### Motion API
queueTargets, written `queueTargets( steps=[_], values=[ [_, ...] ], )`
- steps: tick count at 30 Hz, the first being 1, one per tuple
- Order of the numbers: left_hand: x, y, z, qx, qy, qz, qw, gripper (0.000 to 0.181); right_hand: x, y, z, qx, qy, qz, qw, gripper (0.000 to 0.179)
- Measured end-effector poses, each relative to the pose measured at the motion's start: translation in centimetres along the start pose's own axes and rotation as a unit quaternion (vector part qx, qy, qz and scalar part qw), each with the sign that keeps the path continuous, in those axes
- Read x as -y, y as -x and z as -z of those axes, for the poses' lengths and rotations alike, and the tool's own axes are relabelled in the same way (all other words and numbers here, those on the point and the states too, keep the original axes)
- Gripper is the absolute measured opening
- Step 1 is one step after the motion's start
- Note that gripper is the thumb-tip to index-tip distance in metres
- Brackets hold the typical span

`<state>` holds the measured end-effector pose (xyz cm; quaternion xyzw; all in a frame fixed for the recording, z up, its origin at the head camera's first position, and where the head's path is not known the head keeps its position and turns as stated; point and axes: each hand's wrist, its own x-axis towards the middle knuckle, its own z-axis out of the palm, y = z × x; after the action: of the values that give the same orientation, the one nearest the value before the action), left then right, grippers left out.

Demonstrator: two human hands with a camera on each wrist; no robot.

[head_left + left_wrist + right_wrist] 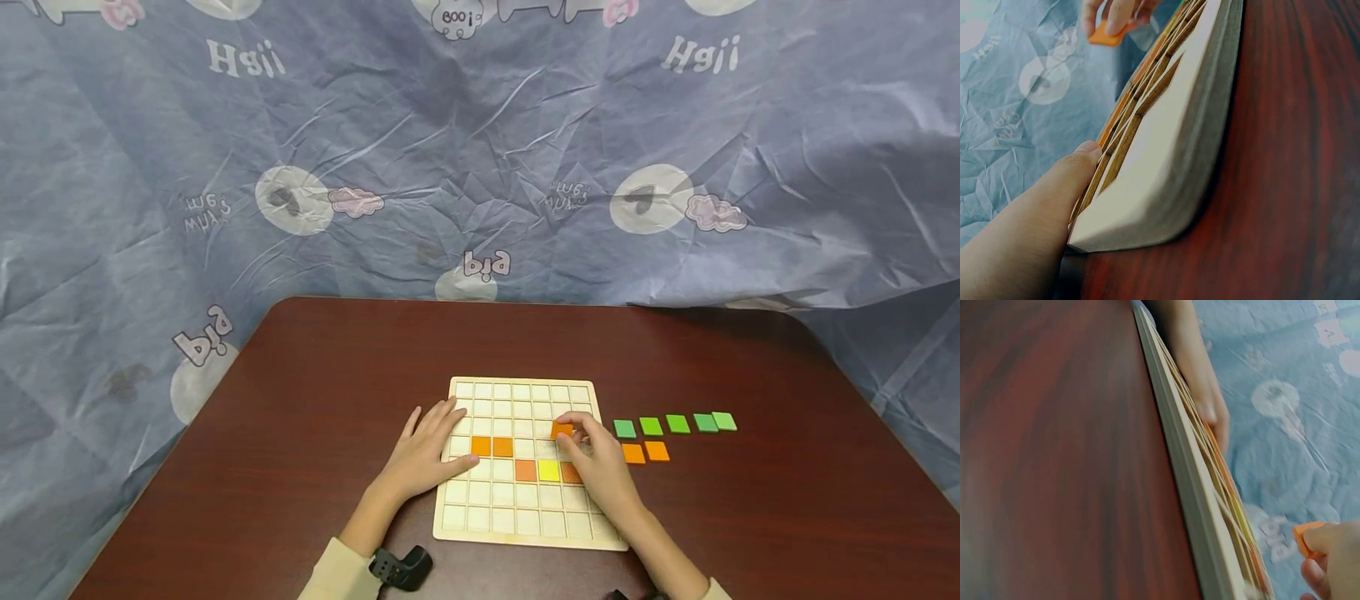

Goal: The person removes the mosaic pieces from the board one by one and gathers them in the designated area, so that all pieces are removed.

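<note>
A pale wooden grid board [480, 521] lies on the table. My left hand [422, 454] rests on its left edge with fingers spread and thumb on the cells. Between thumb and fingers, my right hand [603, 467] pinches an orange square tile [561, 430] above the right side of the board; the tile shows raised over the board in the left wrist view. Two orange tiles [492, 447] sit side by side in one row of cells. One row nearer, a light orange tile [526, 471], a yellow tile [549, 471] and a darker orange tile [571, 472] line up.
Right of the board lie several green tiles [678, 424] in a row, the last two overlapping. Two loose orange tiles [657, 451] lie nearer, beside the right hand. The dark red-brown table [345, 358] ends at a blue patterned cloth [420, 167] behind.
</note>
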<state>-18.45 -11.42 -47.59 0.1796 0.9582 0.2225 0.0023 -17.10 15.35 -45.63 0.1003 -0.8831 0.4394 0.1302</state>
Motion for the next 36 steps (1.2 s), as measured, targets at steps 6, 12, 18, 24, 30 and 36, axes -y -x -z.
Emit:
queueTargets(
  steps=[6, 12, 18, 24, 30, 36],
  values=[
    [0.0, -0.1, 0.0, -0.006, -0.002, 0.000, 1.0000, 0.077, -2.2, 0.0, 3.0, -0.021, 0.001, -0.007, 0.9998, 0.019],
    [0.1, -0.1, -0.1, -0.005, -0.003, 0.001, 1.0000, 0.077, -4.4, 0.5, 5.9, -0.062, 0.046, -0.017, 0.9969, 0.019],
    [0.0, -0.1, -0.1, -0.001, 0.001, 0.001, 1.0000, 0.077, -6.6, 1.1, 8.6, -0.102, 0.086, -0.032, 0.9905, 0.019],
    [-0.1, 0.0, 0.0, -0.003, 0.007, -0.007, 0.9999, 0.076, -8.1, 1.4, 10.4, -0.097, 0.116, -0.046, 0.9874, 0.021],
    [-0.2, 0.0, 0.2, -0.006, 0.006, -0.006, 0.9999, 0.075, -8.9, 1.5, 11.3, -0.062, 0.133, -0.060, 0.9873, 0.022],
    [-0.2, 0.1, 0.1, 0.000, 0.011, -0.003, 0.9999, 0.076, -9.4, 1.5, 11.4, -0.020, 0.143, -0.062, 0.9876, 0.022]
  ],
)
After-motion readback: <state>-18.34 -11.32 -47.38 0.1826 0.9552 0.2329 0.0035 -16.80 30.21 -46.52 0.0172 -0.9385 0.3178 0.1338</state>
